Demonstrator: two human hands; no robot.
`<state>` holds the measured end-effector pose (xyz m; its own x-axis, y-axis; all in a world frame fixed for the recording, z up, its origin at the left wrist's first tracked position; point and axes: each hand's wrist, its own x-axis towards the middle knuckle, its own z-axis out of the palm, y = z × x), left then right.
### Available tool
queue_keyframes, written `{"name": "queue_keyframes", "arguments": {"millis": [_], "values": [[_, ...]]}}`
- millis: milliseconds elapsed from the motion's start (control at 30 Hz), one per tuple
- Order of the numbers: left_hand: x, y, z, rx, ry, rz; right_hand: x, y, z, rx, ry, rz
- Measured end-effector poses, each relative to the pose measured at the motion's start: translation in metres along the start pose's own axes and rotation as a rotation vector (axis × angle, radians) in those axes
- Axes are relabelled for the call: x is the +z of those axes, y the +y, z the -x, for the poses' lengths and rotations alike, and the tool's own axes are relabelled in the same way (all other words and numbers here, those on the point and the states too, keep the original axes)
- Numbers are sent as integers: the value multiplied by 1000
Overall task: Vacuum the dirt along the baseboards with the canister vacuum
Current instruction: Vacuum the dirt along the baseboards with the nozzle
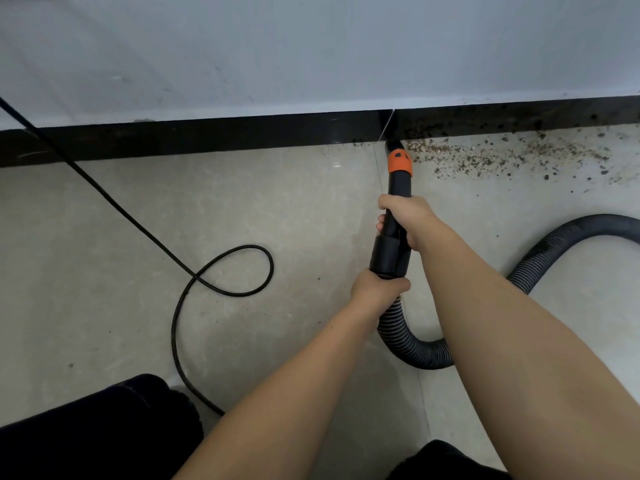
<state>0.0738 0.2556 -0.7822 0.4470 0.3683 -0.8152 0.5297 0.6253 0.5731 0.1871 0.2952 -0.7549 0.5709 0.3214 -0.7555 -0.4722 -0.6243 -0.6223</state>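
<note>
Pale tiled floor (104, 220) meets a black baseboard (207, 136) under a grey-white wall (311, 46). The nozzle (398, 157), ahead of both grips, sits right at the baseboard, at the edge of the dirt (485, 157) scattered off to the right. Right hand (403, 216) wraps the black tube, left hand (379, 289) grips the hose (408, 344) joint just behind it. Looks mid-sweep; next it probably needs a slow slide rightward along the baseboard. A power cord (221, 268) loops left of the 2 hands.
</note>
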Motion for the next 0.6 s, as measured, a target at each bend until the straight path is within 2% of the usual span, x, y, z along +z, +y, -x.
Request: {"name": "queue_keyframes", "arguments": {"millis": [300,600], "values": [[-13,-5,5,21,26,87,17,0,4,-6,-32,26],[-21,-7,18,40,11,94,23,5,14,-14,13,30]]}}
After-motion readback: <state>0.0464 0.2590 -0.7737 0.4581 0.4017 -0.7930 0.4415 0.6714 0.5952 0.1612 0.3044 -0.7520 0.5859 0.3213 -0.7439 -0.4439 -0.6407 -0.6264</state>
